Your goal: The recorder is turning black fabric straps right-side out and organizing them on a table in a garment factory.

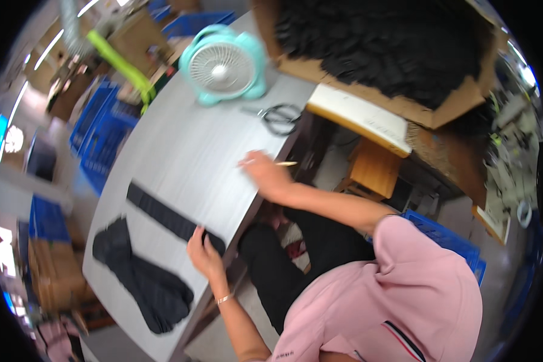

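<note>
Roughly, from the head view, we have a grey table (157, 145) whose long near edge runs at a slant beside our lap, while its far side bends in the fisheye. Bare tabletop spreads between the turquoise fan (222, 69) and the black strip (163, 211), so we have open room ahead of both hands. Scissors (282, 119) lie at the near edge, just below the fan, and a cardboard box (458, 113) full of black pieces (392, 45) borders the table's upper end.

The upper part of the box is cut off by the picture's rim. Blur softens our right hand (264, 174), and the thin tan stick (286, 163) in it is too smeared for us to name surely. Under the table, our legs and the shadow hide much of the floor.

Our left hand (205, 254) has its thumb and forefinger apart at the near end of the black strip; we cannot tell whether it pinches the strip or only touches it. The strip stretches away from those fingers across the tabletop, and folded black cloth (142, 277) lies to its left, apart from the hand. Our right hand, fingers curled round the stick, is well apart from the strip, above the near edge.
</note>
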Available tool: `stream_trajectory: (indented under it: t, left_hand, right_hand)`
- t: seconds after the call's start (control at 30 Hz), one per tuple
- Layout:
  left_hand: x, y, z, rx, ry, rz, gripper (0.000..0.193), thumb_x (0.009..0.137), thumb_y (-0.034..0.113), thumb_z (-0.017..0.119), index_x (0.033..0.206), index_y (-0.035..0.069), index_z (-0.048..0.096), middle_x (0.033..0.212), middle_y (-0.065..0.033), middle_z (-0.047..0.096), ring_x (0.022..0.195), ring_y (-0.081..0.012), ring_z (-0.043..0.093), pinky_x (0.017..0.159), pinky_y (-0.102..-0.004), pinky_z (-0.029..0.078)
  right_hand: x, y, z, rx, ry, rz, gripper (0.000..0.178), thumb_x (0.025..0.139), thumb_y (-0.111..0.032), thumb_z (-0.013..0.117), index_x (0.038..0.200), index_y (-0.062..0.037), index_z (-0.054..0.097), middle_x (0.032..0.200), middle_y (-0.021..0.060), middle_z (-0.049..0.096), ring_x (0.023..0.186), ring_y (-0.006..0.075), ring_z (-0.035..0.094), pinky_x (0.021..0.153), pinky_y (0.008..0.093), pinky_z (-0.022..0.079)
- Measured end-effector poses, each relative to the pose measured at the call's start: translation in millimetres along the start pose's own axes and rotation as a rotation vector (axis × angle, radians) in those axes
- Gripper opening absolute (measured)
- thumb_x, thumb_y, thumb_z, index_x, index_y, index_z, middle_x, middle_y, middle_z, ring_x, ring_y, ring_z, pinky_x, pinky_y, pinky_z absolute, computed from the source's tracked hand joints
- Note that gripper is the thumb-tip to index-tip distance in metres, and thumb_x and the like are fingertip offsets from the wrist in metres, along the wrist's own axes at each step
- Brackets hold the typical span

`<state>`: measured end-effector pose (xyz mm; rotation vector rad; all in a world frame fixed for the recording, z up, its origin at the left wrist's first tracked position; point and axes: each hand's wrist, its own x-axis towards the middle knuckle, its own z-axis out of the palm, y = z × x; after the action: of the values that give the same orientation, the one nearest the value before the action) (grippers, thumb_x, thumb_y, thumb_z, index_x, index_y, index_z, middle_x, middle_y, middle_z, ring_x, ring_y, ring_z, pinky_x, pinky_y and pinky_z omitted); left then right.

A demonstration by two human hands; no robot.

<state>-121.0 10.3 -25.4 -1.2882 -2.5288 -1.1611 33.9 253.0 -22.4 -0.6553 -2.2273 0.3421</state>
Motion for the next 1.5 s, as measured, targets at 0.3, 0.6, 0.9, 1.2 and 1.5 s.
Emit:
stream_trajectory:
  t: [0.3, 0.6, 0.9, 1.2, 1.5]
  left_hand:
    - [15, 18, 13, 0.255, -0.24, -0.004, 0.049, 0.101, 0.026, 0.054, 0.148, 0.013, 0.045, 0.155, -0.0069, 0.042, 0.149, -0.0299, 0.028, 0.118, -0.0582, 0.01]
    - [15, 18, 6, 0.263, -0.242, 0.031, 0.07, 0.092, 0.046, 0.064, 0.15, 0.013, 0.042, 0.157, -0.0078, 0.04, 0.149, -0.0314, 0.026, 0.117, -0.0604, 0.008]
    - [16, 24, 10, 0.285, -0.182, -0.001, 0.068, 0.091, 0.041, 0.068, 0.146, 0.01, 0.045, 0.154, -0.0096, 0.043, 0.148, -0.0321, 0.029, 0.118, -0.0576, 0.011]
    - [13, 22, 13, 0.298, -0.128, 0.018, 0.065, 0.091, 0.04, 0.067, 0.145, 0.01, 0.047, 0.152, -0.0102, 0.046, 0.145, -0.0332, 0.033, 0.118, -0.0555, 0.015]
    - [11, 20, 12, 0.305, -0.101, 0.017, 0.063, 0.091, 0.037, 0.069, 0.144, 0.01, 0.048, 0.151, -0.0103, 0.047, 0.144, -0.0336, 0.034, 0.118, -0.0533, 0.019]
  right_hand:
    - [83, 28, 65, -0.032, -0.132, 0.028, 0.026, 0.082, -0.004, 0.057, 0.107, -0.0034, 0.065, 0.114, 0.0162, 0.055, 0.115, 0.0352, 0.051, 0.092, 0.0432, 0.044]
    - [59, 91, -56, -0.059, 0.103, 0.077, 0.029, 0.085, -0.003, 0.056, 0.112, -0.0029, 0.064, 0.12, 0.0198, 0.059, 0.119, 0.038, 0.053, 0.105, 0.0463, 0.041]
    - [110, 197, -316, -0.895, 0.533, 0.034, 0.039, 0.085, -0.013, 0.066, 0.12, 0.0033, 0.059, 0.131, 0.0171, 0.054, 0.127, 0.0317, 0.048, 0.114, 0.0481, 0.029]
    - [131, 249, -381, -1.169, 0.345, 0.205, 0.025, 0.087, -0.012, 0.063, 0.104, 0.0052, 0.069, 0.133, 0.0147, 0.057, 0.131, 0.0285, 0.044, 0.114, 0.0492, 0.029]
    - [10, 133, -286, -1.029, 0.337, -0.045, 0.034, 0.087, -0.003, 0.063, 0.116, 0.0124, 0.06, 0.134, 0.0171, 0.056, 0.123, 0.0283, 0.051, 0.113, 0.0484, 0.032]
